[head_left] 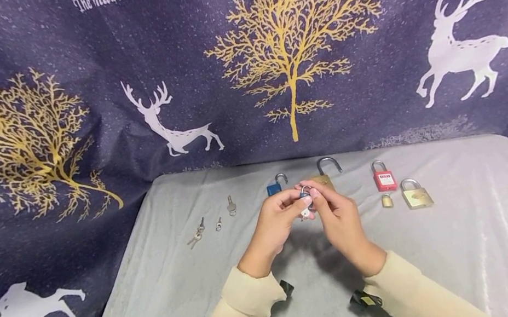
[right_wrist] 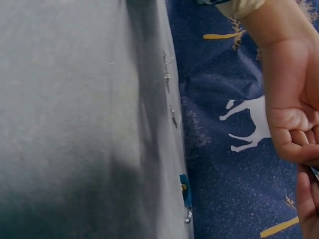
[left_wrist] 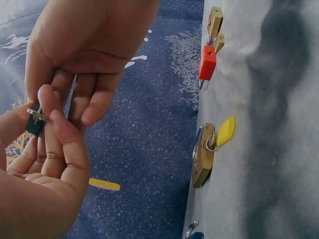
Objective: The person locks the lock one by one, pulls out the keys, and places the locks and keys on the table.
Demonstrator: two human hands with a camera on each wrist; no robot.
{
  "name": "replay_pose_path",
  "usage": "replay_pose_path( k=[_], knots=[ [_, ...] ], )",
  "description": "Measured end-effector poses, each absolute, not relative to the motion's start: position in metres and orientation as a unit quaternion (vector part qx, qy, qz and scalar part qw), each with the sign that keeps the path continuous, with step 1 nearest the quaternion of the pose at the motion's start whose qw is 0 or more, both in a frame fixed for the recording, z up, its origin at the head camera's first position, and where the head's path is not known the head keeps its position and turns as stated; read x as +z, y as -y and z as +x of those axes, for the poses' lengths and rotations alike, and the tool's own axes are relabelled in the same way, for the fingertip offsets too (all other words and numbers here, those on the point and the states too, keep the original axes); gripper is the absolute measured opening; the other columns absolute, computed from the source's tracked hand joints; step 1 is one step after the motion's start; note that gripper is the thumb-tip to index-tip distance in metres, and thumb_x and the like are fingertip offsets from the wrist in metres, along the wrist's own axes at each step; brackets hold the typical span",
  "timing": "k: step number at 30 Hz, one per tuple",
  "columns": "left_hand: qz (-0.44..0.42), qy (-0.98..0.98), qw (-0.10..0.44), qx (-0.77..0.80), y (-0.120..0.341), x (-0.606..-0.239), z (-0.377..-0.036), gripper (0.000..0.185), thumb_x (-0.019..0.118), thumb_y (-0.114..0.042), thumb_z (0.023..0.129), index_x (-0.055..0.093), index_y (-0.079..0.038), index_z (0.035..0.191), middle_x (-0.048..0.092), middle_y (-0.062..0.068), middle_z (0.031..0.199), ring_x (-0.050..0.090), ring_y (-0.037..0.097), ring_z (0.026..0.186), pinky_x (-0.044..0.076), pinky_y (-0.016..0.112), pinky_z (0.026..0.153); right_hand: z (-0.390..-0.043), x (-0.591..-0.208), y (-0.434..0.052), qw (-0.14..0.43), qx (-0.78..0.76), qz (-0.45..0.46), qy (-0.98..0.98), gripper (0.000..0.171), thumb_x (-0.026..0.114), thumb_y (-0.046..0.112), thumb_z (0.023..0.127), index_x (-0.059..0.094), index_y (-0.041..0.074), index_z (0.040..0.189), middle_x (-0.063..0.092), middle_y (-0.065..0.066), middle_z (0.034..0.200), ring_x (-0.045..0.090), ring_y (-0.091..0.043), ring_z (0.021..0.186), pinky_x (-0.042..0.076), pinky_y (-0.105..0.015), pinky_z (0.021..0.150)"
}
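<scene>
In front of the chest, both hands hold a small blue padlock (left_wrist: 35,125) with a metal shackle (head_left: 305,189). My left hand (head_left: 271,221) pinches it from the left, and my right hand (head_left: 341,215) grips it from the right. At its underside a silver key (left_wrist: 37,115) on a ring shows between the fingertips. Fingers hide much of the lock. Behind the hands lie another blue padlock (head_left: 274,189), its shackle up, and a large brass padlock (left_wrist: 202,158) with a yellow-tagged key (left_wrist: 226,131).
To the right are a red padlock (head_left: 384,180), a tiny brass padlock (head_left: 387,201) and a brass padlock (head_left: 418,197). Loose keys (head_left: 198,234), a small key (head_left: 218,224) and another key (head_left: 231,206) lie left on the grey cloth (head_left: 167,305). A dark printed curtain (head_left: 239,127) hangs behind.
</scene>
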State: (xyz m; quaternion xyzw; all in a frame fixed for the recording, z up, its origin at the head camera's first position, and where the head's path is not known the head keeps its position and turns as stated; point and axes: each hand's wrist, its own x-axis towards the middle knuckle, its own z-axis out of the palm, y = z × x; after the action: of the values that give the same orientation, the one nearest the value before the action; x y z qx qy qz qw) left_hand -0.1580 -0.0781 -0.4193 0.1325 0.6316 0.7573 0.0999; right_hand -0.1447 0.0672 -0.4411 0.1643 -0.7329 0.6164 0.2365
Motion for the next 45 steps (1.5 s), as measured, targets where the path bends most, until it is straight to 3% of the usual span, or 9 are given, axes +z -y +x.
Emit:
replay_pose_path(
  k=[13,21,29,37,45],
  knots=[
    [0.109,-0.653,0.108,0.742,0.079,-0.424,-0.161,0.027,0.066,-0.007,0.096,0.065,0.009,0.118,0.075,0.011,0.099,0.070,0.010,0.073,0.056,0.029,0.073,-0.148,-0.434,-0.078,0.171,0.651,0.140,0.726,0.027,0.059,0.008,0.102,0.070,0.010,0.126,0.075,-0.013,0.116,0.067,-0.005,0.099,0.056,-0.018,0.082],
    [0.109,-0.652,0.139,0.737,0.078,-0.427,-0.161,0.028,0.069,-0.003,0.092,0.065,0.010,0.116,0.077,0.014,0.099,0.071,0.008,0.076,0.057,0.027,0.075,-0.151,-0.431,-0.083,0.158,0.702,0.117,0.684,0.022,0.062,0.009,0.100,0.071,0.001,0.119,0.077,-0.013,0.109,0.073,-0.006,0.100,0.057,-0.019,0.086],
    [0.087,-0.648,0.131,0.745,0.074,-0.430,-0.159,0.022,0.069,-0.003,0.091,0.066,0.010,0.109,0.076,0.000,0.085,0.070,0.008,0.071,0.054,0.023,0.068,-0.154,-0.430,-0.085,0.153,0.719,0.107,0.670,0.022,0.063,0.011,0.100,0.070,-0.002,0.116,0.079,-0.002,0.106,0.074,-0.008,0.100,0.056,-0.022,0.092],
    [0.057,-0.630,0.105,0.767,0.074,-0.429,-0.160,0.013,0.070,-0.004,0.092,0.066,0.004,0.101,0.074,-0.006,0.079,0.070,0.009,0.070,0.054,0.024,0.067,-0.153,-0.428,-0.083,0.160,0.684,0.120,0.702,0.028,0.064,0.005,0.098,0.068,0.003,0.125,0.073,-0.021,0.115,0.069,-0.004,0.096,0.054,-0.016,0.079],
    [0.051,-0.616,0.111,0.778,0.074,-0.424,-0.159,0.012,0.067,-0.002,0.093,0.069,0.006,0.101,0.073,-0.006,0.078,0.069,0.008,0.070,0.054,0.022,0.067,-0.154,-0.427,-0.084,0.158,0.679,0.115,0.708,0.031,0.066,0.003,0.096,0.067,0.005,0.127,0.072,-0.021,0.116,0.069,-0.005,0.096,0.054,-0.015,0.082]
  ],
)
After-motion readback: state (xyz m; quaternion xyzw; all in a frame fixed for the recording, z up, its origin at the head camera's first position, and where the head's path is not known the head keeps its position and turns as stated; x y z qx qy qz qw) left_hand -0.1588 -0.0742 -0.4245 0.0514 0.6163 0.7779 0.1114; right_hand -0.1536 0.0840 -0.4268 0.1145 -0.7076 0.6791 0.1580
